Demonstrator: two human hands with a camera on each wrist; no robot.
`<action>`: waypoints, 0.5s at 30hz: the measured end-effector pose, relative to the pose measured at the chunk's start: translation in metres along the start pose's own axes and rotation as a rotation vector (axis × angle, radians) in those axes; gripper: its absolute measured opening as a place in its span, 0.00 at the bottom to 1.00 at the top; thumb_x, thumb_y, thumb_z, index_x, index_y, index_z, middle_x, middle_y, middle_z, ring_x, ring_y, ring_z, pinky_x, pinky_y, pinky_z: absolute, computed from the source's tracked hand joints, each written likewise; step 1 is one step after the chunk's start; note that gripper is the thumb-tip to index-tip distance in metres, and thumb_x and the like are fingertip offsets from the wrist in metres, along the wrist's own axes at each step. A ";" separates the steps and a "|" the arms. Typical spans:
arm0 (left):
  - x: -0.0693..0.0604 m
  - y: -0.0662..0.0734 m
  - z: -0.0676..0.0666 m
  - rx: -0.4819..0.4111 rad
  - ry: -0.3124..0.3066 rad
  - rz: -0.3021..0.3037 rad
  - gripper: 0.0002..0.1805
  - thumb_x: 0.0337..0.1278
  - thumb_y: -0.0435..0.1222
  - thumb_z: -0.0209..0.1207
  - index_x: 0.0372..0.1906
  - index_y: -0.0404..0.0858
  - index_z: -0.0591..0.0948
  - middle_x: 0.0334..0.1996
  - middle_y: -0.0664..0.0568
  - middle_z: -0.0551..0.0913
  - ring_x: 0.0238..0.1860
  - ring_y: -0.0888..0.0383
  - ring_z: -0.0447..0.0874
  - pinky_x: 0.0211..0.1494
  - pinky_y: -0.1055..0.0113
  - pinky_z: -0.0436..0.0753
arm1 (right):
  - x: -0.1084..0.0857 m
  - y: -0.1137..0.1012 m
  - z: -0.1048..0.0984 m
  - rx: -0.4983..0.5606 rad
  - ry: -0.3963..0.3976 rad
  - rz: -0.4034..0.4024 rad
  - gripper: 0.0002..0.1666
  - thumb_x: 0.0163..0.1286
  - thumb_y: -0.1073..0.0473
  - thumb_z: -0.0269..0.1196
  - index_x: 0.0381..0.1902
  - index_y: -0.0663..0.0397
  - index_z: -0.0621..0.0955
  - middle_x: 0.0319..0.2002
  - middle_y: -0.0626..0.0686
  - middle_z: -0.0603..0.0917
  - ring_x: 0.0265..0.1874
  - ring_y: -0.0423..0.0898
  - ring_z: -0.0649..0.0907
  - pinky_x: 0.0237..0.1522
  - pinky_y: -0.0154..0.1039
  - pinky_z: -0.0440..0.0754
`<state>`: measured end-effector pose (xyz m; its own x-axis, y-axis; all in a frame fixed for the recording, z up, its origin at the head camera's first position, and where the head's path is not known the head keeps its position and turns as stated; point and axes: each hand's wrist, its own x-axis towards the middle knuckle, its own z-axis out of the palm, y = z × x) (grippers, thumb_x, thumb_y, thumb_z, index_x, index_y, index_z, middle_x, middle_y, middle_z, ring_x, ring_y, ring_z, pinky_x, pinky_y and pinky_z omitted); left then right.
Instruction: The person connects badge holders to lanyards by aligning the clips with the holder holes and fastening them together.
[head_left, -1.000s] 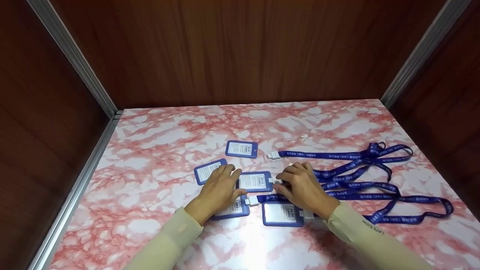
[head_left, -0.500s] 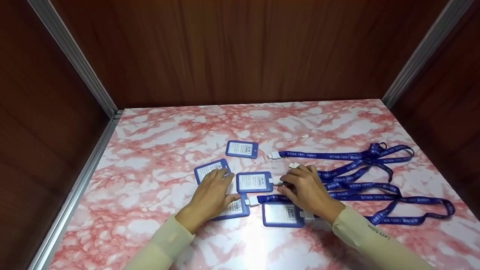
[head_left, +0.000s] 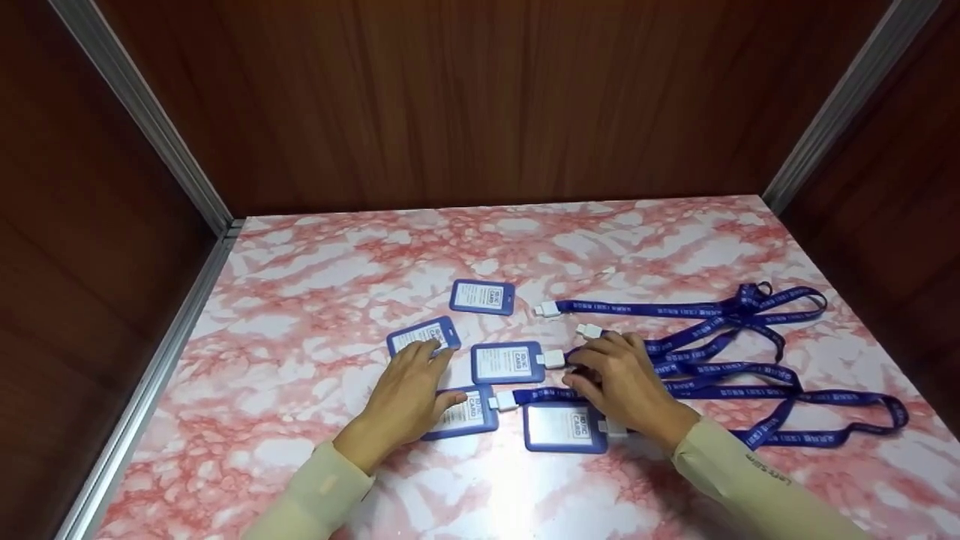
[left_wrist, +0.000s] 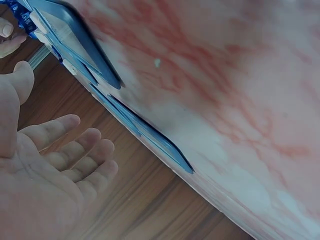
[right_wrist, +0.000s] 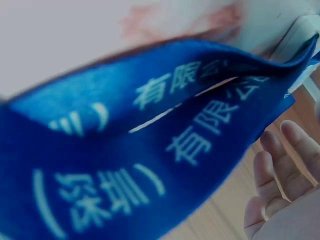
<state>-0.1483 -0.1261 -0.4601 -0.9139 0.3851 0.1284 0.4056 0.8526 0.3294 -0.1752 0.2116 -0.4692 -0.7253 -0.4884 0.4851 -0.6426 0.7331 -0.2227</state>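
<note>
Blue-rimmed, rectangular plastic badge (head_left: 417,332) lies at the relaxed, unclenched left hand's (head_left: 399,391) fingertips, long axis slanting away rightward; the loosely open right hand (head_left: 624,377) is farther.

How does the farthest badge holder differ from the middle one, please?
The farthest badge holder has no clip attached; the middle badge holder has a white clip. The middle one lies between left hand and right hand; the farthest lies beyond both. Both have blue frames.
</note>
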 end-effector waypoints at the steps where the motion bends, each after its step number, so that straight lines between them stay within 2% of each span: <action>1: -0.001 -0.001 0.000 0.002 -0.003 -0.006 0.39 0.65 0.55 0.65 0.73 0.36 0.72 0.72 0.38 0.69 0.73 0.38 0.64 0.77 0.43 0.61 | 0.000 0.000 -0.001 -0.001 -0.008 0.011 0.16 0.62 0.51 0.77 0.44 0.52 0.90 0.44 0.52 0.90 0.44 0.53 0.82 0.50 0.51 0.68; 6: -0.005 -0.004 0.000 0.010 -0.008 -0.019 0.40 0.64 0.55 0.65 0.73 0.35 0.72 0.72 0.38 0.69 0.74 0.39 0.64 0.77 0.44 0.60 | -0.002 0.000 -0.003 -0.004 -0.028 0.043 0.16 0.63 0.50 0.76 0.44 0.52 0.90 0.44 0.52 0.89 0.46 0.53 0.82 0.49 0.50 0.68; 15: -0.013 -0.007 -0.001 0.006 0.016 0.023 0.40 0.64 0.55 0.66 0.72 0.34 0.72 0.71 0.38 0.71 0.73 0.38 0.65 0.77 0.43 0.61 | -0.002 0.005 -0.004 -0.009 0.009 0.031 0.17 0.61 0.50 0.77 0.44 0.53 0.89 0.42 0.52 0.89 0.43 0.52 0.81 0.46 0.48 0.67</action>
<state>-0.1392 -0.1372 -0.4626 -0.9046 0.3987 0.1508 0.4263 0.8458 0.3208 -0.1758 0.2180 -0.4679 -0.7428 -0.4608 0.4858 -0.6172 0.7524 -0.2301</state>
